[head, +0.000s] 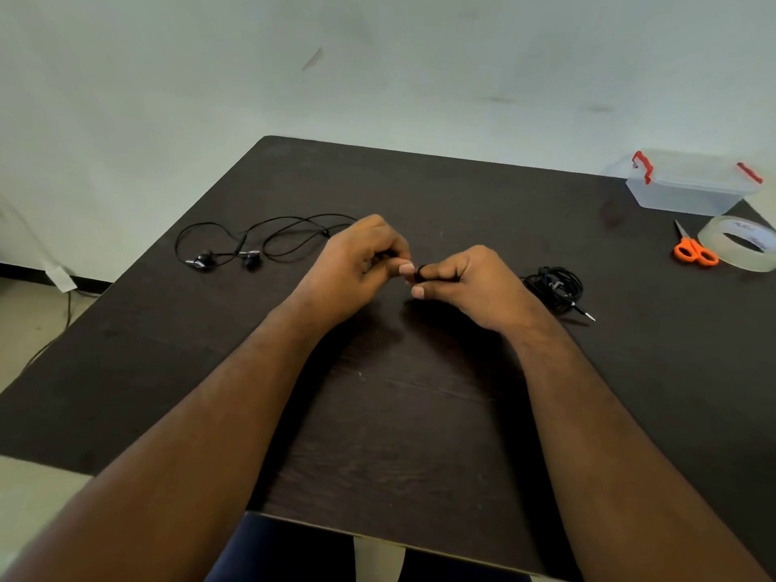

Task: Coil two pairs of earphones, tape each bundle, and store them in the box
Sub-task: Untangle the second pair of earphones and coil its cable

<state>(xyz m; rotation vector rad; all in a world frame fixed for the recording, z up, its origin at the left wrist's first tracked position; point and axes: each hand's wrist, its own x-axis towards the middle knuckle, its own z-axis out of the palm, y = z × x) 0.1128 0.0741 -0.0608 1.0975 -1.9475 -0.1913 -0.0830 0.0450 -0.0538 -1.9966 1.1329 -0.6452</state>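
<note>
Spanning everything beneath both hands is the dark table (420, 413). The clear box (688, 191) sits far beyond the right hand (470, 283). Left hand (357, 262) and right pinch the loose earphones (252, 245) cord; the coiled earphones (554, 285) lie just right.
</note>
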